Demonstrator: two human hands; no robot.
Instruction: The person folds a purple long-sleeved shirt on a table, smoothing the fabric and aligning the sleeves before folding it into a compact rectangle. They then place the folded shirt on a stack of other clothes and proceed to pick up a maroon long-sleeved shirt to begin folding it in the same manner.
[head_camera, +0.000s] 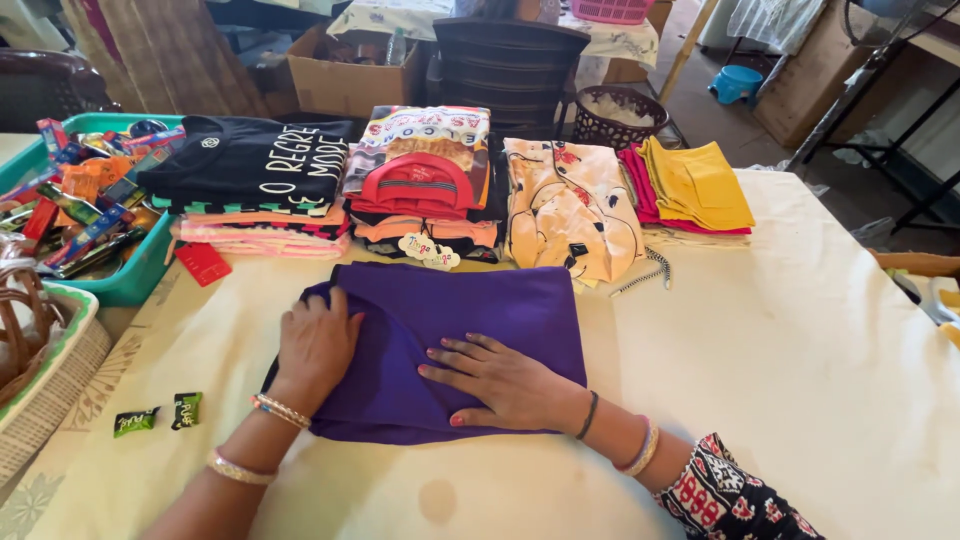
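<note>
1. Both hands are down on the folded purple cloth garment, which lies flat on the cream cloth-covered table, right at the near middle.
2. Left hand sits on the garment's left edge, fingers curled over the fabric and bunching it slightly; a firm grasp can't be confirmed.
3. Right hand is spread open, palm flat, pressing the garment's lower middle, gripping nothing.
4. Just behind the garment: a stack of folded shirts topped by a black printed tee, a pile with a red cap on it, a cream floral garment, and folded yellow cloth.
5. Far left, a teal plastic tray of bright wrappers; 2 small green wrapped sweets lie near the left wrist.
</note>
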